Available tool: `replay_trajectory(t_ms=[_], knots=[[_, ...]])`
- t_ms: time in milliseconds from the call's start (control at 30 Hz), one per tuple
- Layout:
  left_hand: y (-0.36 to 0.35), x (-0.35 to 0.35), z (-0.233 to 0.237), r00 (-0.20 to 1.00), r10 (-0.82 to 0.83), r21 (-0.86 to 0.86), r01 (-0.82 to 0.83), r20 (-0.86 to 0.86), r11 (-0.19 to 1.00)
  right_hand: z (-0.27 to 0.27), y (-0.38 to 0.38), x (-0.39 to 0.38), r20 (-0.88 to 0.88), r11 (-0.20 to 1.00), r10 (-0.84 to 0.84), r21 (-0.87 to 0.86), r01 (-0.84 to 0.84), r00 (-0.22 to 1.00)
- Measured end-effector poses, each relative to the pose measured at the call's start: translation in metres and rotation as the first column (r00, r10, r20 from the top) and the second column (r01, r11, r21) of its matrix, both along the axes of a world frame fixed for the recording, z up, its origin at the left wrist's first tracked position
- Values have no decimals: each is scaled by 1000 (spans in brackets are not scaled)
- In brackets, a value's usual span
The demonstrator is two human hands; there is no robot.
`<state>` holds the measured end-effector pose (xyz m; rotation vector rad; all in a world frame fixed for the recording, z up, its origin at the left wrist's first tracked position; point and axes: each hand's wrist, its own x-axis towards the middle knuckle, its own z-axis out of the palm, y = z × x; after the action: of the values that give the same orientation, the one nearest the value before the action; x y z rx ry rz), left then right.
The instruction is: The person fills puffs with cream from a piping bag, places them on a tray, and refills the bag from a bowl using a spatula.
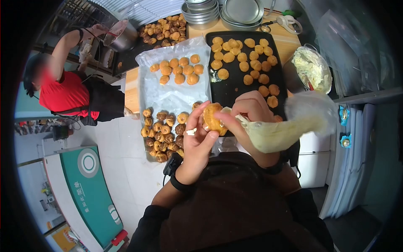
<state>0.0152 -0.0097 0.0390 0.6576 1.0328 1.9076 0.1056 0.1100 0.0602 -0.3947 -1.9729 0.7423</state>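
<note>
My left hand [196, 145] is closed around a golden cream puff [213, 118], held up above the trays. A smear of white cream sticks to its fingers. My right hand [251, 110] grips a clear piping bag [277, 135] filled with pale cream, and its thumb reaches to the puff's side. The bag's full part sags to the right of the hand; its tip is hard to make out. Beneath the hands lie a black tray [235, 89] with rows of puffs and a paper-lined tray [161, 95] with golden puffs at the back and browner ones in front.
A bowl of cream [311, 69] stands at the right. Metal pans [242, 11] are stacked at the back, beside tape [289, 24]. Another puff tray [166, 31] is at the back left. A person in a red shirt [67, 94] handles a metal pot [121, 35] at the left.
</note>
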Motion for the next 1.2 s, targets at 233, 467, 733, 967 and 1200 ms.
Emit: replay_trajectory(t_ms=[233, 467, 733, 967, 1200], knots=[[1, 4, -16, 999, -6, -84, 10, 52, 996, -4, -6, -11, -439, 586, 223, -653, -480, 870], [-2, 9, -13, 997, -45, -91, 50, 62, 995, -11, 2, -9, -840, 79, 81, -531, -844, 536], [-6, 6, 0, 997, 34, 20, -35, 62, 999, -3, -1, -11, -609, 512, 131, -634, -579, 782], [-15, -1, 11, 998, -13, 114, 19, -58, 993, 13, -12, 0, -409, 626, 108, -680, -382, 906], [-15, 1, 23, 989, 66, -42, -72, -130, 996, 10, -16, 3, -548, 434, 243, -677, -595, 801]])
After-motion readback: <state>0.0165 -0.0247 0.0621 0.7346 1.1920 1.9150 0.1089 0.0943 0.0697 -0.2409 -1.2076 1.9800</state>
